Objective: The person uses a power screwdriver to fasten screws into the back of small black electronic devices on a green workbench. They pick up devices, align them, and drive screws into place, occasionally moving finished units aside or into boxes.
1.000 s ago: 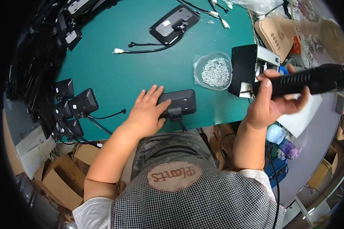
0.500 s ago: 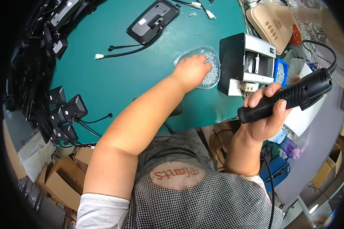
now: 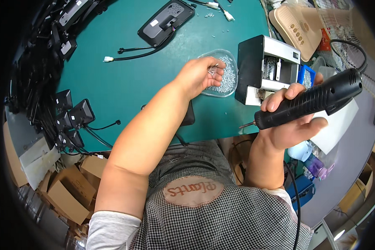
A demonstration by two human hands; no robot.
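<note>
My left hand (image 3: 198,76) reaches across the green table (image 3: 121,83) into a clear shallow dish (image 3: 230,81) of small silver screws, with a few screws pinched at its fingertips. My right hand (image 3: 288,127) grips a black electric screwdriver (image 3: 310,103), bit pointing left, held over the table's near edge. A black device (image 3: 188,118) lies on the table under my left forearm, mostly hidden.
A black and silver box-shaped machine (image 3: 264,68) stands right of the dish. Another black device (image 3: 166,18) with a cable lies at the far side. Several black devices with cables (image 3: 68,116) pile along the left edge. Cardboard boxes (image 3: 68,191) sit on the floor at lower left.
My left hand left the black device at the near edge and moved right to the screw dish, where it now pinches screws. My right hand lowered the screwdriver slightly.
</note>
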